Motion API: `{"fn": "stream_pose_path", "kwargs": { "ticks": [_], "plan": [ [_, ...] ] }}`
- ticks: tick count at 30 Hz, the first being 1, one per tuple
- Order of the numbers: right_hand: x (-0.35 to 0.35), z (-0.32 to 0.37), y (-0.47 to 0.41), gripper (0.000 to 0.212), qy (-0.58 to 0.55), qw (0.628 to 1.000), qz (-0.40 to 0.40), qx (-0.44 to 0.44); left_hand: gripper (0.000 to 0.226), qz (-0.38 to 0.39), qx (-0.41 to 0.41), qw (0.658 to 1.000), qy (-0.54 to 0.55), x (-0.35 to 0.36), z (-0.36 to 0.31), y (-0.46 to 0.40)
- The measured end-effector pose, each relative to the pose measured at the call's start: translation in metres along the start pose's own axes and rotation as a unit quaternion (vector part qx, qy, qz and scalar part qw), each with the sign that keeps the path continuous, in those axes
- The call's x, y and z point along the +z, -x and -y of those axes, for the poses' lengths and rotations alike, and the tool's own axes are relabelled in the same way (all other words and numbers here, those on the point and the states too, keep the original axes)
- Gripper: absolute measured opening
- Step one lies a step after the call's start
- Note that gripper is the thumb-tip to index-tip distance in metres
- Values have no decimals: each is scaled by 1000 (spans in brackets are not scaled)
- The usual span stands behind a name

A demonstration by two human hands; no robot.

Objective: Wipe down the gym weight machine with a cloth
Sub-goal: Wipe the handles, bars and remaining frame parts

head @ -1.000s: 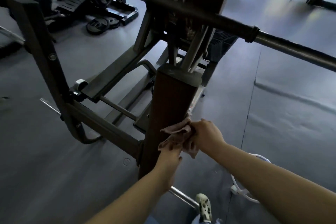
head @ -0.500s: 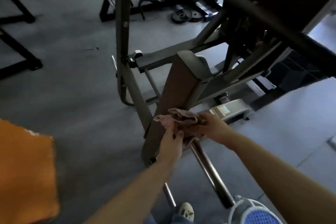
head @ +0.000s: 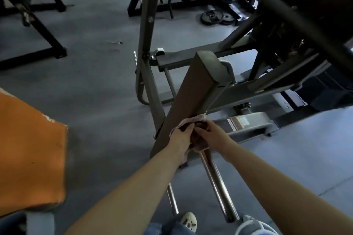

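Grey rubber flooring [head: 91, 86] covered the dim gym room, with black steel racks [head: 38, 25] at the far left and round black weight plates [head: 212, 17] lying flat near the top. An orange fabric patch [head: 28, 150] filled the lower left, cut off by the frame edge. Near centre, the brown slanted rectangular post [head: 189, 93] of the grey steel weight machine [head: 248, 89] rose from a chrome bar [head: 217, 185]. Both hands gripped a crumpled pinkish cloth [head: 193, 120] against the post's lower end: the left hand [head: 181, 139] curled over it, the right hand [head: 212, 133] pinching it. Fingertips were partly hidden in shadow and fabric.
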State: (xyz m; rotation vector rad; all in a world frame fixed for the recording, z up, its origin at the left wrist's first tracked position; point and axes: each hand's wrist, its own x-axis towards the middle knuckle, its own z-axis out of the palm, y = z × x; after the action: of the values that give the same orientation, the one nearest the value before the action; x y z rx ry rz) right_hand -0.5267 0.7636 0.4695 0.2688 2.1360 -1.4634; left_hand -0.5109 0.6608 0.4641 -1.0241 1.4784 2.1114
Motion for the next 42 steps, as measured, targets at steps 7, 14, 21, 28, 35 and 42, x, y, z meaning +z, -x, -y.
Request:
{"fn": "stream_pose_path", "kwargs": {
  "ticks": [7, 14, 21, 28, 35, 42],
  "plan": [
    [-7, 2, -9, 27, 58, 997, -40, -30, 23, -6, 2, 992, 124, 4, 9, -6],
    [8, 0, 15, 32, 245, 958, -118, -94, 38, -149, 173, 974, 2, -6, 16, 4],
    [3, -2, -17, 52, 21, 999, 25, 3, 25, 19, 11, 993, 113, -6, 10, -6],
    [19, 1, -21, 41, 51, 996, -71, 17, 15, -50, -32, 995, 81, -16, 11, -16],
    [16, 0, -4, 39, 169, 979, -116, -11, 16, -86, 49, 995, -15, -24, 13, -22],
    [18, 2, -24, 50, 111, 991, -69, 31, 14, -46, 50, 997, -28, -22, 8, -13]
  ]
}}
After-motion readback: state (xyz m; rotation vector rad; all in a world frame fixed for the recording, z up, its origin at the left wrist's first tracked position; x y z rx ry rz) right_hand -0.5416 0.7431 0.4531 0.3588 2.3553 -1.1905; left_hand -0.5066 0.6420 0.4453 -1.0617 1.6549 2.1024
